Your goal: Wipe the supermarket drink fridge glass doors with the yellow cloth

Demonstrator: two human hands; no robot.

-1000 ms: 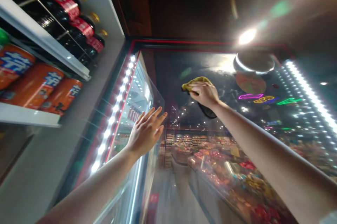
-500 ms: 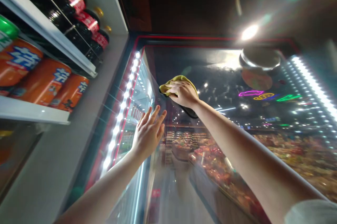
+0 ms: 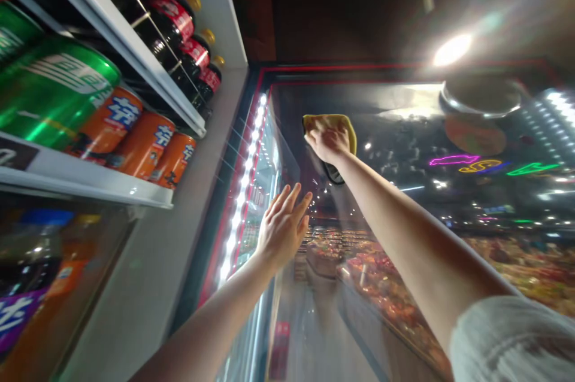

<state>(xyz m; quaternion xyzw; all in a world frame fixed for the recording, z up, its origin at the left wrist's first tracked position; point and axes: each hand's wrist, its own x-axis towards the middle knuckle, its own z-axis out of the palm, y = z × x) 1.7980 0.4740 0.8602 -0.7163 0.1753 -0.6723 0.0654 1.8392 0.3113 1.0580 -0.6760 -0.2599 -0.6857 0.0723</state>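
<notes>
A glass door (image 3: 404, 130) with a dark, red-lined frame fills the middle and right of the view, full of reflections. High on its left part, my right hand (image 3: 330, 139) presses a yellow cloth (image 3: 351, 130) with a dark edge against the glass. Lower and to the left, my left hand (image 3: 283, 229) is raised with fingers spread, holding nothing, near the door's left side. Whether its fingertips touch the glass I cannot tell.
At the left, an open cooler has white shelves (image 3: 148, 187) with green cans (image 3: 58, 91), orange cans (image 3: 146, 145) and dark bottles with red labels (image 3: 175, 17). A strip of white lights (image 3: 245, 178) runs along the door's left side.
The view has shifted, so the shelves and door appear further right. My right hand and the cloth are slightly higher on the glass. My left hand keeps its spread pose.
</notes>
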